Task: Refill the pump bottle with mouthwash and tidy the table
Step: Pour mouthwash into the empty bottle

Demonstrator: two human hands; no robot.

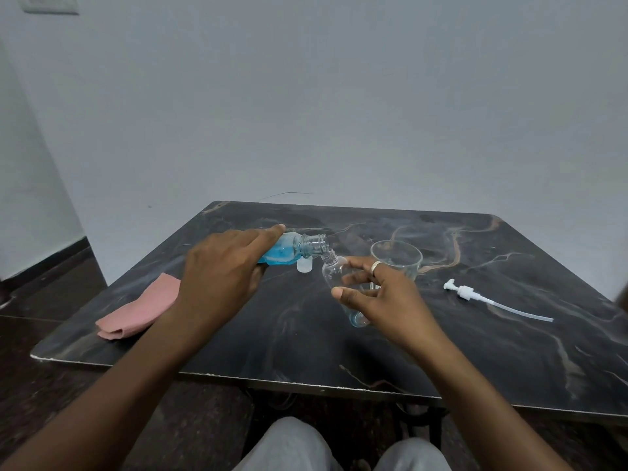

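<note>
The left hand (221, 270) wraps the tipped mouthwash bottle (289, 251), mouth meeting the neck of the clear pump bottle (341, 287), pinched mid-body by the right hand (377, 294) above the surface (509, 351). Light, thin plastic likely slips; its mid-body suits.

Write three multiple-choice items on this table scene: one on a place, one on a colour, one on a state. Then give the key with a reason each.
1. Where does the pump head lie?
A. On the table, right of the glass
B. On the pink cloth
C. Inside the glass

2. What colour is the liquid in the mouthwash bottle?
A. Green
B. Blue
C. Orange

3. How is the mouthwash bottle?
A. Upright, capped
B. Tilted, uncapped
C. Lying untouched

Key: A, its tube rests on bare tabletop; B, blue shows through the clear wall; B, the left hand tips its open neck at the pump bottle in the right hand.
</note>
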